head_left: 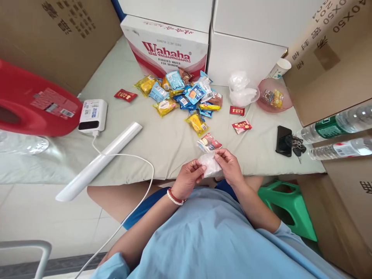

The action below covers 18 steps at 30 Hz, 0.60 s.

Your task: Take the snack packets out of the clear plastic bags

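Between my two hands is a thin, crumpled translucent plastic bag, held just over the table's front edge. My left hand pinches its left side, and my right hand pinches its upper right corner. Just beyond the bag lies a red and white snack packet. Farther back is a pile of wrapped snacks in yellow, blue and brown, with a yellow packet at its near side. Two small red packets, one behind the other, lie to the right.
Left on the table are a white power bank, a long white tube lamp and a red jug. At right stand a pink bowl, crumpled plastic bags, a phone and water bottles. Boxes line the back.
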Available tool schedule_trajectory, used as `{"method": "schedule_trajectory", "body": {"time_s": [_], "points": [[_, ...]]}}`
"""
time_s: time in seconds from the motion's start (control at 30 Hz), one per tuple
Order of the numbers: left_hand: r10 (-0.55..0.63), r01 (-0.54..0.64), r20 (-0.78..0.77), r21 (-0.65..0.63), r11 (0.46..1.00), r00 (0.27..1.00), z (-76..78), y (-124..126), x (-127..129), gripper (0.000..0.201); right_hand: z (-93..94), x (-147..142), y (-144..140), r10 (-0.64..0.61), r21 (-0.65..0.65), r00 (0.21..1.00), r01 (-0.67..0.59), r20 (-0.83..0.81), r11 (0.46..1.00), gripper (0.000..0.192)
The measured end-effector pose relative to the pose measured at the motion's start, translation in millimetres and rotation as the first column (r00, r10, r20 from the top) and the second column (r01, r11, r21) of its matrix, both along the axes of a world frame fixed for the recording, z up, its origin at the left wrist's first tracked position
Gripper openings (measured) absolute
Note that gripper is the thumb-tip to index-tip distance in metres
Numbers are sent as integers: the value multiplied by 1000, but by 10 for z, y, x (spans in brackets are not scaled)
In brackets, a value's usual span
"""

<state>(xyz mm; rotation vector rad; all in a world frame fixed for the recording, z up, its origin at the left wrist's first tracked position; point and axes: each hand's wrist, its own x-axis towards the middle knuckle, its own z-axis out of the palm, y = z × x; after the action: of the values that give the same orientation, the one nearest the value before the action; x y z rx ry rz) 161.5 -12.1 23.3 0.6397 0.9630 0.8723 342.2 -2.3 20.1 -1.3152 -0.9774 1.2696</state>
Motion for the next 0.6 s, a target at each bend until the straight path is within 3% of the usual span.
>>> {"method": "schedule_trajectory", "body": {"time_s": [0.1, 0.23, 0.4, 0.6], "points": [[93, -58, -201, 175, 983, 975, -38, -11, 22, 39, 74, 19, -83, -16, 185, 959, -38, 283, 982, 34], [139, -22, -342, 323, 946, 929, -55, -20, 33, 34, 197, -19, -106, 234, 159, 906, -305, 352, 939, 31], [118, -68, -209, 234, 970, 971, -102, -4, -46, 41, 175, 98, -24, 163, 24, 982, -166, 96, 986, 33], [178, -166, -121, 98, 981, 977, -140, 55, -243, 42, 79, 354, -32, 77, -91, 982, -93, -170, 991, 35]]}}
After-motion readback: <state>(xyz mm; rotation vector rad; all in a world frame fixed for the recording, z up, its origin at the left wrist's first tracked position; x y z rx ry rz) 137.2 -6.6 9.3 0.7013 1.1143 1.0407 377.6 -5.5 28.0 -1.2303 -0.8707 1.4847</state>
